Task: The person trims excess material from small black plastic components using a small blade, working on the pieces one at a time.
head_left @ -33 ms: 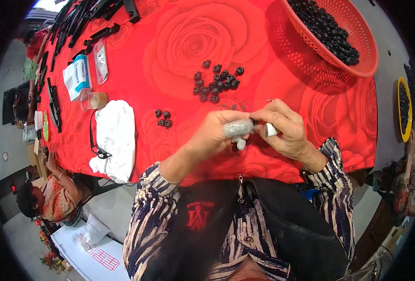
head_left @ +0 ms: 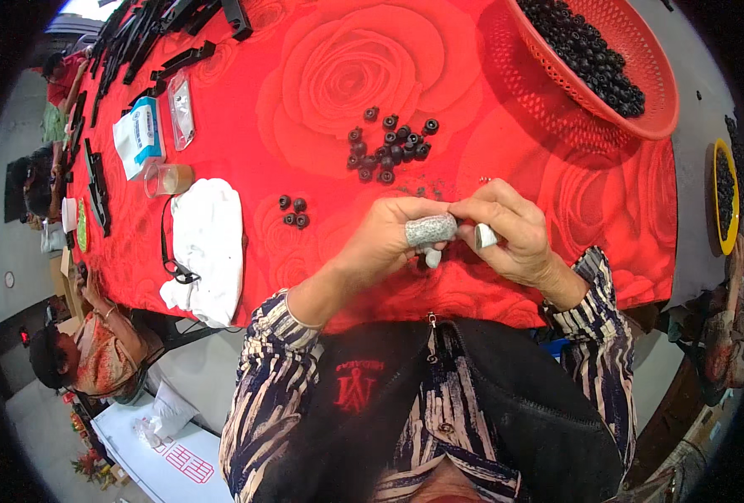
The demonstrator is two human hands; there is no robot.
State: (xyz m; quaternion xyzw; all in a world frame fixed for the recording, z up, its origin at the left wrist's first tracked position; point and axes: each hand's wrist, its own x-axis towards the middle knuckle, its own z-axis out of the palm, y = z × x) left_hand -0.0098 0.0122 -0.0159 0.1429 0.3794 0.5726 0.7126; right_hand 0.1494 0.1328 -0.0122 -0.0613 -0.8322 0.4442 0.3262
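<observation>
My left hand [head_left: 380, 228] and my right hand [head_left: 510, 230] meet over the near part of the table, fingertips pinched together. A grey speckled finger sleeve [head_left: 431, 230] wraps my left thumb, and a white finger cover [head_left: 432, 257] shows lower on that hand. My right thumb wears a white cover [head_left: 485, 235]. The earlier picture shows a small black round part between the fingertips; now the fingers hide that spot. Beyond my hands lies a cluster of small black round parts with holes [head_left: 386, 151]. Several more [head_left: 289, 219] sit left of my left hand.
A red basket [head_left: 661, 105] of black parts stands far right. Left are a white cloth [head_left: 213, 243] with a black cord, a clear cup [head_left: 169, 179], a tissue pack [head_left: 140, 138] and long black pieces [head_left: 97, 189]. A yellow tray [head_left: 728, 239] and co-workers are beyond the table.
The grey-sleeved left thumb has shifted slightly right and looks sharper. The small black part seen at the fingertips is now hidden. The parts on the table look unmoved.
</observation>
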